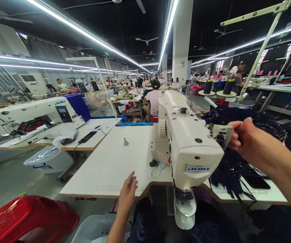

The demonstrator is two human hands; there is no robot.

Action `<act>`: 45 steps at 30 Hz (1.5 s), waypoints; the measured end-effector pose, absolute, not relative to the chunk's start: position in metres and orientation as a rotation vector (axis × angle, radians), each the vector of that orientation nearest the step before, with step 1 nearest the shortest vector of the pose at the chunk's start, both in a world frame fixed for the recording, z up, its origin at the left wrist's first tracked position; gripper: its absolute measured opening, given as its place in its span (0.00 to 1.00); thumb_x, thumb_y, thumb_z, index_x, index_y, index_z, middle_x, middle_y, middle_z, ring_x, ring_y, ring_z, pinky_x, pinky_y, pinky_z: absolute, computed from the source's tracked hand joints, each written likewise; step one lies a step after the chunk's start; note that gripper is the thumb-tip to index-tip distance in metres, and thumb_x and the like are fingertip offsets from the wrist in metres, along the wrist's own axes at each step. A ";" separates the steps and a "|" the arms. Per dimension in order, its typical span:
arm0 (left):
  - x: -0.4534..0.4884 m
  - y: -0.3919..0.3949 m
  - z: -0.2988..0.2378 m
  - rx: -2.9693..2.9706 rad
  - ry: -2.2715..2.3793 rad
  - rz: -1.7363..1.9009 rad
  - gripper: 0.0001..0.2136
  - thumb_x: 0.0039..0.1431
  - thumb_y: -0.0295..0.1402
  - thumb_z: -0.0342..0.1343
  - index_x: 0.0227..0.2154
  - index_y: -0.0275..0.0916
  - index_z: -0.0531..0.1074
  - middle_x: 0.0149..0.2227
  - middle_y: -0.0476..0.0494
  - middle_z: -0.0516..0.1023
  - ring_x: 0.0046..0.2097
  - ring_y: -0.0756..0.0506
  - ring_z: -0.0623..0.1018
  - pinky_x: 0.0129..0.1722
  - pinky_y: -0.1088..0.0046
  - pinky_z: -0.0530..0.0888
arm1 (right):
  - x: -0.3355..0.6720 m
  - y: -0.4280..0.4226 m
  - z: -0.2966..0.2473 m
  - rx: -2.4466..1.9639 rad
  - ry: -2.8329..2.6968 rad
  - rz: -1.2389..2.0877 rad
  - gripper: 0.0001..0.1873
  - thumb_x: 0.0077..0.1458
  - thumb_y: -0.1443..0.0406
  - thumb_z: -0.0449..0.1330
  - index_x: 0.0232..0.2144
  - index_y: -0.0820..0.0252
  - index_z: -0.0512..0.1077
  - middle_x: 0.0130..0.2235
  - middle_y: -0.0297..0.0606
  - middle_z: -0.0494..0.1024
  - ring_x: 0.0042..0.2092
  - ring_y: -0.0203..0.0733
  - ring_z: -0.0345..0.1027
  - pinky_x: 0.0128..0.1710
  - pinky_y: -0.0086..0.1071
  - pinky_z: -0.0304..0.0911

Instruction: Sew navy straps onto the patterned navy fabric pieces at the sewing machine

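A white JUKI sewing machine (186, 135) stands before me on a white table (110, 165). My right hand (246, 136) is raised at its right side, fingers curled in a pinch against a pale metal bracket (227, 136); what they hold, if anything, is hidden. Over the table's front edge, left of the machine head, my left hand (129, 185) has its fingers drawn together, perhaps around something small that I cannot make out. Dark navy fabric pieces (230, 168) are heaped right of the machine, under my right forearm.
A small grey metal piece (126, 141) lies on the table. A black phone (258, 182) rests by the fabric. Two dark thread cones (228, 86) stand behind. To the left are another JUKI machine (41, 116) and a red stool (29, 219). A person (153, 99) sits ahead.
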State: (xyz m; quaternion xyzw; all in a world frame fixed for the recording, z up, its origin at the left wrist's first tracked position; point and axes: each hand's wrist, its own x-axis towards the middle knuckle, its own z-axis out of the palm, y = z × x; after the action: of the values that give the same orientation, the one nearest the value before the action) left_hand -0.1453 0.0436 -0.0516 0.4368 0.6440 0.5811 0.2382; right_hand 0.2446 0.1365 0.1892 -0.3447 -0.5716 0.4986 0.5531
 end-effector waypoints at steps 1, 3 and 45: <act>-0.142 0.033 -0.044 1.192 1.744 1.569 0.29 0.59 0.53 0.50 0.55 0.37 0.68 0.45 0.37 0.76 0.40 0.45 0.78 0.40 0.69 0.78 | 0.254 0.129 0.162 -0.832 -1.252 1.260 0.23 0.59 0.45 0.52 0.30 0.54 0.75 0.26 0.34 0.61 0.23 0.35 0.55 0.20 0.31 0.59; -0.135 0.012 -0.026 1.220 1.696 1.511 0.28 0.61 0.53 0.48 0.57 0.40 0.68 0.45 0.40 0.76 0.39 0.46 0.78 0.40 0.70 0.77 | 0.266 0.114 0.110 -0.845 -1.027 1.402 0.23 0.58 0.45 0.52 0.33 0.54 0.78 0.28 0.37 0.65 0.24 0.38 0.58 0.22 0.32 0.64; 0.043 -0.022 0.028 1.954 1.220 0.926 0.13 0.63 0.28 0.56 0.49 0.43 0.67 0.47 0.45 0.75 0.48 0.47 0.76 0.49 0.72 0.73 | 0.236 -0.011 0.021 -1.318 -1.259 1.139 0.15 0.54 0.49 0.60 0.29 0.50 0.79 0.35 0.36 0.81 0.39 0.46 0.74 0.44 0.32 0.70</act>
State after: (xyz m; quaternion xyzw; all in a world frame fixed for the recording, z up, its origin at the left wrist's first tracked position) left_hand 0.0426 -0.0223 0.0280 0.7448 0.4648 0.3531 0.3234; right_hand 0.2358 -0.0107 0.0211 -0.5392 -0.5153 0.4659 0.4761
